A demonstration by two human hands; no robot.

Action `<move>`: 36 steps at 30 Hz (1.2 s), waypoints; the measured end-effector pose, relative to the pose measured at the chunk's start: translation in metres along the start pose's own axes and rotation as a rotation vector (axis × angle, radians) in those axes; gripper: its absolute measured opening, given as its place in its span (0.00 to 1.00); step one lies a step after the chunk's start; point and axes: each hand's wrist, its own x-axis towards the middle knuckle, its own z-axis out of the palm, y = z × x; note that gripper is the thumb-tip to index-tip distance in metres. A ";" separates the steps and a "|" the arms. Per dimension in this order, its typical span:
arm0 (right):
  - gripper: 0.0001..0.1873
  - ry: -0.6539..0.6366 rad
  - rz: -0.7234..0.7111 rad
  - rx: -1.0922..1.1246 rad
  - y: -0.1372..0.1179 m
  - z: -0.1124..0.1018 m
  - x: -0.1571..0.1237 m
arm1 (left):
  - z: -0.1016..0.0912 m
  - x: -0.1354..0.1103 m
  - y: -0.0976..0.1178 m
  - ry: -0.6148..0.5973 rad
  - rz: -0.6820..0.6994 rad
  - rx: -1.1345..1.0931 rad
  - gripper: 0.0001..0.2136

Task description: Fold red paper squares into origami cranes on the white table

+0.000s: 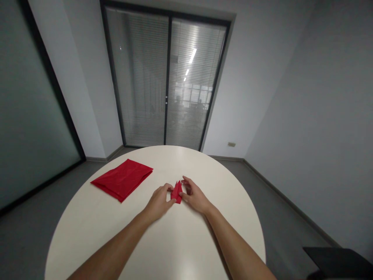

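Note:
A small folded piece of red paper (176, 192) stands pinched between both hands near the middle of the round white table (116, 241). My left hand (159, 201) grips its left side with fingers curled. My right hand (194, 195) holds its right side, thumb and fingers closed on it. To the left, farther back on the table, lies a flat stack of red paper sheets (122, 179), untouched by either hand.
The table's curved edge runs close behind the hands. Beyond it are a grey floor, a glass door with blinds (166, 77) and grey walls. A dark object (340, 262) sits at the lower right corner.

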 end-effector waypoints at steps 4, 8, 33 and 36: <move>0.34 -0.006 0.025 0.244 0.001 0.002 0.003 | 0.000 0.001 -0.005 -0.006 0.015 -0.021 0.19; 0.32 -0.037 0.049 0.226 0.006 0.000 0.003 | -0.001 0.001 -0.008 -0.025 0.118 0.092 0.13; 0.08 0.067 -0.006 -0.505 -0.005 -0.012 0.000 | -0.010 -0.002 0.018 -0.123 0.162 0.553 0.11; 0.07 0.067 -0.031 -0.524 -0.007 -0.012 -0.001 | -0.011 -0.001 0.020 -0.132 0.133 0.570 0.12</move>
